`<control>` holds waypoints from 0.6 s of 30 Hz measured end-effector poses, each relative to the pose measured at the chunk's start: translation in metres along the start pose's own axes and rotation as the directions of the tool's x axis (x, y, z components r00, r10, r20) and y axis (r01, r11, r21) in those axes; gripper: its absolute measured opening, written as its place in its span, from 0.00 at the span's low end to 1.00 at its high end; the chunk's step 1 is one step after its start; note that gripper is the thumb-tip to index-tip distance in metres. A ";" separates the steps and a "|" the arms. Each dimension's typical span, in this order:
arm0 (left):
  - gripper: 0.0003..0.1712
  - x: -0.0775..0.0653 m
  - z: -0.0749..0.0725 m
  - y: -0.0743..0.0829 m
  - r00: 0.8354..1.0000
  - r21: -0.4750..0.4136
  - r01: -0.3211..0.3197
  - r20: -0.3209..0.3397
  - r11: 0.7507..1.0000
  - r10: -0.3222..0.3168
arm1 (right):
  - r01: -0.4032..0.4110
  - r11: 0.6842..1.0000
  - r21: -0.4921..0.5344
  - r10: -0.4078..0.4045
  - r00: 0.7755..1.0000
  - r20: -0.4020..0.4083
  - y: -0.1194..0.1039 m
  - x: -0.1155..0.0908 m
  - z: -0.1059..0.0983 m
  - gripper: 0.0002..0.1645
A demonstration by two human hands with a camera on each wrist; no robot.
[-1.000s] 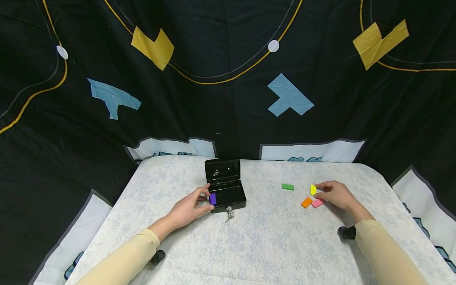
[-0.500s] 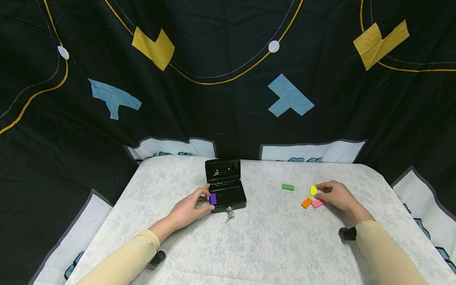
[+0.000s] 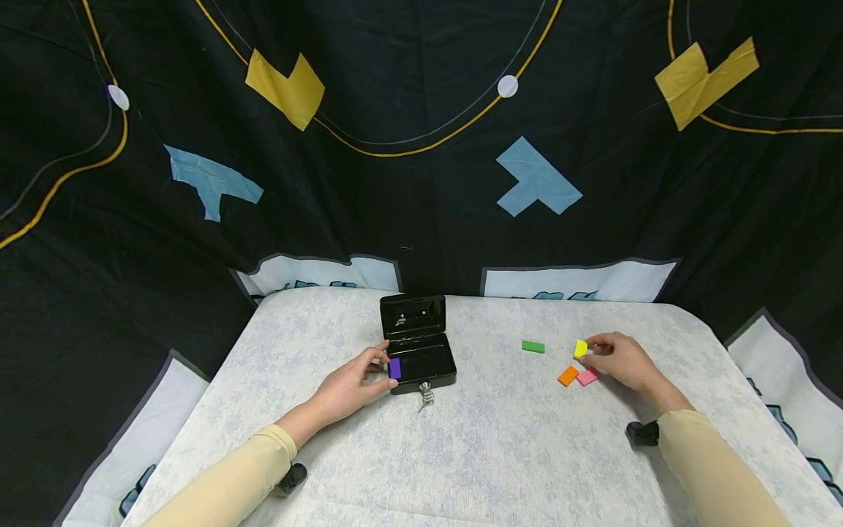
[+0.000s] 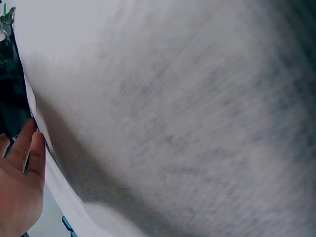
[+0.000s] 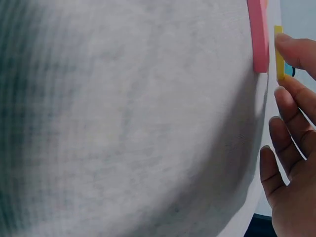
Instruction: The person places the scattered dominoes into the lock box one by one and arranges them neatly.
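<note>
Yellow block is pinched between the thumb and forefinger of the right hand, while the other fingers are held apart from it, as shown in the right wrist view. The block is tilted over the right part of the table; whether its lower edge is in contact with the cloth cannot be told. By its look it may be judged light, stiff and smooth, hard to damage but easily twisted in so small a pinch, so it is best taken by its long edges near the middle, or at one end with the other left free.

The left hand is spread along the left side of the open black box, with a fingertip set at the rim and the thumb at the front left corner; how firmly the box is pressed cannot be told. A purple block is seen at the box's left side, between that thumb and finger.

Near the right hand, a pink block and an orange block are laid side by side, and a green block is placed farther off, toward the box. Keys are hung at the box's front. Beyond the pale table, a dark backdrop is marked with tape.
</note>
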State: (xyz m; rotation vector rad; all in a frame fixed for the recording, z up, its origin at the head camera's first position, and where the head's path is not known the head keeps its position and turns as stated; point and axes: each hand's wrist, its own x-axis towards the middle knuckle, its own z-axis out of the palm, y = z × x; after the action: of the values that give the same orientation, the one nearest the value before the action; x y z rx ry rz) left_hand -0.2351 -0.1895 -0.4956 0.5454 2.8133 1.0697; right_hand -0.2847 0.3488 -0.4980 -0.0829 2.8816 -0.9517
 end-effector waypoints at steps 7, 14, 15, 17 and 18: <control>0.24 0.001 0.000 0.001 1.000 0.002 0.003 0.002 1.000 -0.003 | 0.035 0.999 0.004 -0.035 0.998 -0.043 -0.010 0.002 -0.003 0.34; 0.23 0.000 -0.001 0.001 1.000 0.000 0.004 0.003 1.000 -0.004 | 0.083 0.997 -0.010 -0.083 0.995 -0.055 -0.029 0.001 0.000 0.31; 0.23 0.000 -0.001 0.001 1.000 -0.001 0.005 0.003 1.000 -0.005 | 0.089 0.996 -0.011 -0.090 0.994 -0.056 -0.032 0.001 0.001 0.31; 0.23 0.000 -0.001 0.002 1.000 0.000 0.004 0.002 1.000 -0.004 | 0.095 0.995 -0.011 -0.096 0.994 -0.062 -0.038 0.002 0.004 0.30; 0.23 0.000 -0.001 0.002 1.000 0.001 0.002 0.002 1.000 -0.002 | 0.099 0.995 -0.011 -0.100 0.993 -0.065 -0.041 0.002 0.006 0.29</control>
State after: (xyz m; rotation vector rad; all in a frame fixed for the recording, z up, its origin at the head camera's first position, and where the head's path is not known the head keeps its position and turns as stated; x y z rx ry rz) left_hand -0.2352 -0.1887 -0.4941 0.5433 2.8124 1.0666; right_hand -0.2850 0.3126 -0.4784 -0.2018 2.9663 -0.9772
